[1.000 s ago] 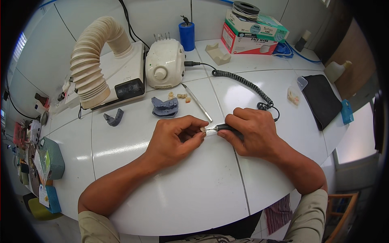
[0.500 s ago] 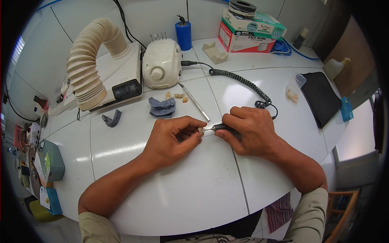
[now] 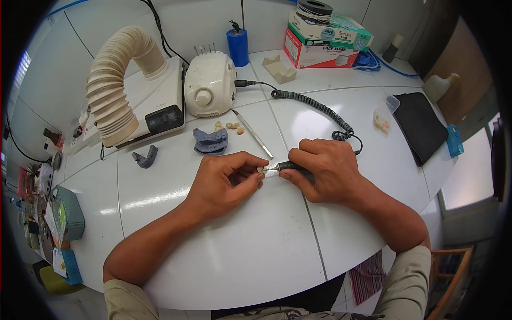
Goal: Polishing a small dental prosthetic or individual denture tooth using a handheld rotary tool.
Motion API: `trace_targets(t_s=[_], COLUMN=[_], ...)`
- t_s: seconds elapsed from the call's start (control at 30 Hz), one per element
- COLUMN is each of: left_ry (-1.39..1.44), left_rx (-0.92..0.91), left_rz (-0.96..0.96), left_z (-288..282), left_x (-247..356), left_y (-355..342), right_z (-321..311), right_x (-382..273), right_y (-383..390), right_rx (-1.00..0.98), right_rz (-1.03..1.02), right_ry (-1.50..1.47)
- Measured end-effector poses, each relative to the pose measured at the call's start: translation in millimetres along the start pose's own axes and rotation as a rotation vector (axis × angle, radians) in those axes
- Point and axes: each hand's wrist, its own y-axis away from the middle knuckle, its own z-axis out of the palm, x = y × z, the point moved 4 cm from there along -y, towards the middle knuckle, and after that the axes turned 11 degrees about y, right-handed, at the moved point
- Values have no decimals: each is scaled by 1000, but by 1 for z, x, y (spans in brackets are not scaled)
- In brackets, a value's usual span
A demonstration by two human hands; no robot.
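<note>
Between the thumb and fingers of my left hand [image 3: 228, 178] I pinch a small tooth-coloured dental crown [image 3: 260, 169], mostly covered by the fingertips. My right hand [image 3: 325, 172] is wrapped round a black rotary handpiece [image 3: 290, 166], its thin metal bur pointing left and meeting the crown. A coiled black cord [image 3: 314, 105] runs from the handpiece to the white control unit [image 3: 209, 88]. Just beyond my hands lie a slim metal knife [image 3: 253, 135], several small tooth-coloured pieces [image 3: 233, 126] and a grey dental model [image 3: 210, 142]. Farther left is a smaller grey model piece [image 3: 145, 157].
A white dust extractor [image 3: 160, 101] with a ribbed hose [image 3: 114, 85] stands at the back left. Toward the back are a blue cylinder [image 3: 238, 48], a beige block [image 3: 279, 69] and stacked mask boxes [image 3: 322, 45]. A black pouch [image 3: 420, 127] lies right, a teal basket [image 3: 68, 210] left.
The view has shifted slightly, so the table items sit a little farther left. Both hands keep their grips on the crown and the handpiece, with the bur still at the crown.
</note>
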Motion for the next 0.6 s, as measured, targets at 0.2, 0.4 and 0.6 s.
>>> trace_targets(t_s=[0.2,0.4,0.6], left_ry=[-2,-15,-15], left_rx=[-5,-2,2], left_rz=[-2,-7,-8], left_z=[0,0,0], left_x=[-1,0,-1], left_y=[0,0,0], right_z=[1,0,0], right_x=[0,0,-1], right_y=[0,0,0], right_rx=[9,-4,0], right_rz=[5,3,-9], right_ry=[-11,-7,1])
